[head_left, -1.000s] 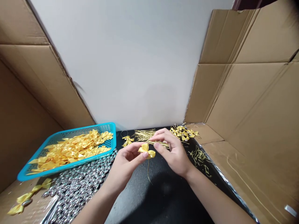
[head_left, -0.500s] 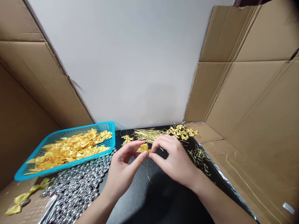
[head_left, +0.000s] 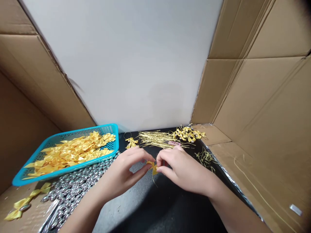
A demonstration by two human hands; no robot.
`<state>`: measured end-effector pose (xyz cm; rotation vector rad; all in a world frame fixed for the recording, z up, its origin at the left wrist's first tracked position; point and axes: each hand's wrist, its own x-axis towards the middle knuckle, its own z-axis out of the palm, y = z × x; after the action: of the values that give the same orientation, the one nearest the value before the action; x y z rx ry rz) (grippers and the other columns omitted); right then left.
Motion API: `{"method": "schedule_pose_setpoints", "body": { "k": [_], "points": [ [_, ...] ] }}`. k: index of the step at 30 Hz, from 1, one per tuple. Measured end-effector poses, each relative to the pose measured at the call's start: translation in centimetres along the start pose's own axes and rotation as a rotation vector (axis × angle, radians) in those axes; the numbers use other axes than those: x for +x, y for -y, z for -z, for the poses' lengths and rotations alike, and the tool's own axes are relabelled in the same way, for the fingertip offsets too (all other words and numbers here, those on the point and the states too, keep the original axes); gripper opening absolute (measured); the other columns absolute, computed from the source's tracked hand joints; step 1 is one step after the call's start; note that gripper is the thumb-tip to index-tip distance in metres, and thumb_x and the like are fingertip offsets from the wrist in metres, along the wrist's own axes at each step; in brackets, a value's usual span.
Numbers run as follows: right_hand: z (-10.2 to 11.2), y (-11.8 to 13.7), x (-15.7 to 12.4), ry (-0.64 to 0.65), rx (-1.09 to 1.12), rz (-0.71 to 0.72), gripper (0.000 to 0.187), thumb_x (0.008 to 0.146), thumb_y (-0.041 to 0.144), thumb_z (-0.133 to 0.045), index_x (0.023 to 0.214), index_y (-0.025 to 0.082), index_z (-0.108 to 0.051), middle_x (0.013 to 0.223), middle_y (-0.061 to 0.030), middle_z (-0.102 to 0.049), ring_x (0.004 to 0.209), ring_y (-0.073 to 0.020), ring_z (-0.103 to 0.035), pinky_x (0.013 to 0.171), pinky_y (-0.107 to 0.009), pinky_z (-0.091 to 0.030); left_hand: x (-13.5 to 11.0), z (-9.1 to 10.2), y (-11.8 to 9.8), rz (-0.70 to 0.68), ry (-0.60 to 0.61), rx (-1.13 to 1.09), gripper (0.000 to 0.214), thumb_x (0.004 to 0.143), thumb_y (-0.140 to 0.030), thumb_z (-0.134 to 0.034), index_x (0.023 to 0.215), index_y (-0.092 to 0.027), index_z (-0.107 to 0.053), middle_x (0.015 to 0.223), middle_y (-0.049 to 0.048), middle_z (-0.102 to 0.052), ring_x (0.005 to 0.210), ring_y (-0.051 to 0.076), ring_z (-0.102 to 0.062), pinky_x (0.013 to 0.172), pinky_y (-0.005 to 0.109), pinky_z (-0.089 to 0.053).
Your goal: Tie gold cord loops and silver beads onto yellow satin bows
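Above the black work surface, a small yellow ribbon bow (head_left: 154, 168) is pinched between my two hands. My left hand (head_left: 128, 168) grips its left side between thumb and fingers. At its right edge, the thumb and fingertips of my right hand (head_left: 184, 170) are closed together; whether they also grip the thin cord is too small to make out. A thin gold cord (head_left: 154, 182) hangs below the bow. Beyond my hands lies a bundle of cut gold cords (head_left: 154, 138), with finished bows on cord loops (head_left: 188, 133) to its right and a few more bows (head_left: 132, 142) to its left.
A turquoise basket (head_left: 118, 142) full of yellow bows stands at left, with many silver beads (head_left: 77, 187) before it. Loose bows (head_left: 20, 205) lie on the cardboard. Cord scraps (head_left: 206, 158) and a pink item (head_left: 173, 143) lie at right. Cardboard walls (head_left: 267, 97) flank both sides.
Both hands have come slightly lower and nearer with the bow. The bow has been turned, and its loops now point downward and are more covered by my fingers. The pink item has come into view.
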<state>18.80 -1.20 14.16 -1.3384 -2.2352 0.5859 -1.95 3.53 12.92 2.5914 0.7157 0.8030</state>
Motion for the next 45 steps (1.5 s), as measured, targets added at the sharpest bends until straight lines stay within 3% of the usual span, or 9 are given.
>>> {"method": "schedule_pose_setpoints", "body": {
  "k": [3, 9, 14, 27, 39, 45],
  "points": [
    [0.1, 0.0, 0.0, 0.015, 0.013, -0.018, 0.011, 0.091, 0.015, -0.058, 0.081, 0.019, -0.058, 0.08, 0.0019, -0.065, 0.075, -0.0137, -0.057, 0.089, -0.036, -0.037, 0.0, -0.1, 0.1, 0.017, 0.058, 0.009, 0.011, 0.091, -0.018, -0.057, 0.089, -0.022, -0.066, 0.078, 0.0004, -0.069, 0.071, 0.016, -0.061, 0.065, 0.027, -0.046],
    [0.2, -0.1, -0.1, 0.012, 0.017, -0.03, 0.011, 0.091, 0.015, -0.058, 0.08, 0.019, -0.056, 0.08, 0.0028, -0.064, 0.077, -0.0136, -0.055, 0.087, -0.034, -0.036, 0.0, -0.2, 0.7, -0.144, 0.035, 0.108, 0.011, 0.091, -0.014, -0.06, 0.092, -0.023, -0.065, 0.083, -0.0027, -0.073, 0.074, 0.015, -0.062, 0.071, 0.03, -0.041],
    [0.2, 0.0, -0.1, 0.036, 0.015, -0.051, 0.011, 0.09, 0.015, -0.058, 0.08, 0.019, -0.056, 0.08, 0.0026, -0.064, 0.078, -0.0144, -0.054, 0.089, -0.036, -0.036, 0.0, -0.5, 1.0, -0.157, 0.044, 0.191, 0.009, 0.092, -0.015, -0.058, 0.088, -0.021, -0.062, 0.078, -0.0028, -0.072, 0.071, 0.015, -0.062, 0.07, 0.03, -0.039],
    [-0.2, -0.2, 0.1, 0.076, -0.032, -0.085, 0.013, 0.09, 0.015, -0.058, 0.078, 0.019, -0.054, 0.079, 0.0019, -0.065, 0.081, -0.0166, -0.053, 0.091, -0.039, -0.037, 0.0, -1.0, 0.8, -0.052, 0.138, 0.204, 0.011, 0.094, -0.019, -0.056, 0.083, -0.022, -0.06, 0.078, -0.0026, -0.069, 0.071, 0.016, -0.061, 0.071, 0.031, -0.039],
    [-0.7, -0.3, 0.6, 0.093, -0.059, -0.089, 0.011, 0.089, 0.018, -0.062, 0.079, 0.017, -0.057, 0.082, 0.0012, -0.066, 0.078, -0.0143, -0.058, 0.097, -0.044, -0.035, -0.1, -0.9, 0.6, 0.186, 0.278, 0.125, 0.015, 0.095, -0.029, -0.052, 0.085, -0.022, -0.062, 0.082, 0.0013, -0.065, 0.075, 0.02, -0.059, 0.07, 0.032, -0.043],
    [-0.5, -0.8, 0.6, 0.213, -0.074, -0.008, 0.013, 0.088, 0.02, -0.058, 0.075, 0.017, -0.055, 0.077, 0.0011, -0.065, 0.073, -0.0139, -0.057, 0.088, -0.038, -0.039, -0.2, -0.6, 0.1, 0.238, 0.39, 0.013, 0.019, 0.095, -0.03, -0.049, 0.081, -0.02, -0.058, 0.08, 0.0007, -0.065, 0.073, 0.018, -0.058, 0.068, 0.029, -0.043]
  ]
}}
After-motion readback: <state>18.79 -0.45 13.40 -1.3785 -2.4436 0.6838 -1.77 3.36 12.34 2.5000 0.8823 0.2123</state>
